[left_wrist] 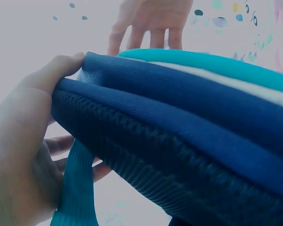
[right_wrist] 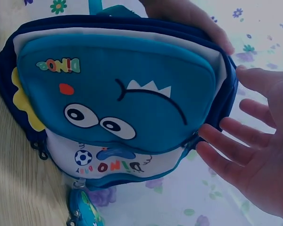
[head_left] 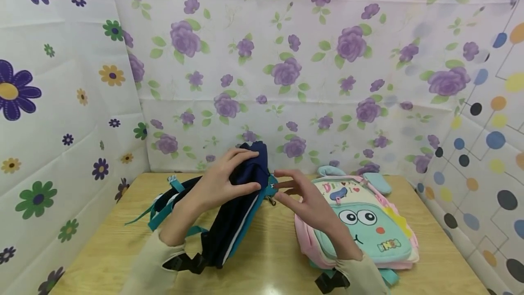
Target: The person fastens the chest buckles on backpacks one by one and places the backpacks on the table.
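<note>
A navy and teal dinosaur backpack [head_left: 225, 226] stands tilted on its side on the table, its cartoon face front [right_wrist: 151, 99] turned toward the right wrist camera. My left hand [head_left: 214, 183] grips the edge of this backpack, thumb on one side and fingers curled behind, near a teal strap [left_wrist: 78, 188]. On the other side, my right hand [head_left: 307, 201] is spread with relaxed fingers, its fingertips [right_wrist: 207, 134] right at the backpack's side edge. A small teal pouch [right_wrist: 85, 207] hangs by a clip from the backpack.
A pink and mint dinosaur backpack [head_left: 368, 226] lies face up on the right of the wooden table [head_left: 118, 245], partly under my right forearm. Teal shoulder straps [head_left: 157, 213] trail to the left. Flower-printed cloth [head_left: 262, 58] hangs behind the table.
</note>
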`<state>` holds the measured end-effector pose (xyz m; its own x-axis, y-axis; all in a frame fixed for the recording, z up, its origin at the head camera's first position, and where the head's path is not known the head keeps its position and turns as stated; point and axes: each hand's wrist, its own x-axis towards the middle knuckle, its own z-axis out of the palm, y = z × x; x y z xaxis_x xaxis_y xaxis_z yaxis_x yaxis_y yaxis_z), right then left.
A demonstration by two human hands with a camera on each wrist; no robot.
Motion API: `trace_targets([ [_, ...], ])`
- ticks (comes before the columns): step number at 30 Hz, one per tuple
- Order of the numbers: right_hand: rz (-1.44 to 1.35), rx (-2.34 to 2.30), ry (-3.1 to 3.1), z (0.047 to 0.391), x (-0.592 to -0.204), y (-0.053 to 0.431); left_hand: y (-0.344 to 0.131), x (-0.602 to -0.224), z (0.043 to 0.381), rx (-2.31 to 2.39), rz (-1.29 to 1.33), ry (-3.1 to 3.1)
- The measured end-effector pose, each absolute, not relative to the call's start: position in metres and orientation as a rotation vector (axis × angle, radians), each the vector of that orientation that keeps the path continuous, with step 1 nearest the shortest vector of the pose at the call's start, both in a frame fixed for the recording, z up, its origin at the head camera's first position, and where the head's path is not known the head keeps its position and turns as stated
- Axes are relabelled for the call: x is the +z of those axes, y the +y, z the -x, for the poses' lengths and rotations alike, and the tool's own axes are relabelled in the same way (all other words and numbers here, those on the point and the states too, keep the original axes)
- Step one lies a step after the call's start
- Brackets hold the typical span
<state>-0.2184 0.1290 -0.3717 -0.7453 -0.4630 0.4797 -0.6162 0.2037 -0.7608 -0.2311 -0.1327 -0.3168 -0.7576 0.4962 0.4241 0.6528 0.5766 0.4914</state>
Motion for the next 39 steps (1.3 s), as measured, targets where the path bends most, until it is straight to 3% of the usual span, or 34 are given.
trace_targets([
  [25, -0.968, 1.542, -2.281, 0.211, -0.379, 0.145, -0.077, -0.340, 0.228, -1.042, 1.023, -2.497],
  [39, -0.992, 1.480, -2.316, 0.216, -0.382, 0.159, -0.106, -0.352, 0.218, -1.249, 0.978, -2.494],
])
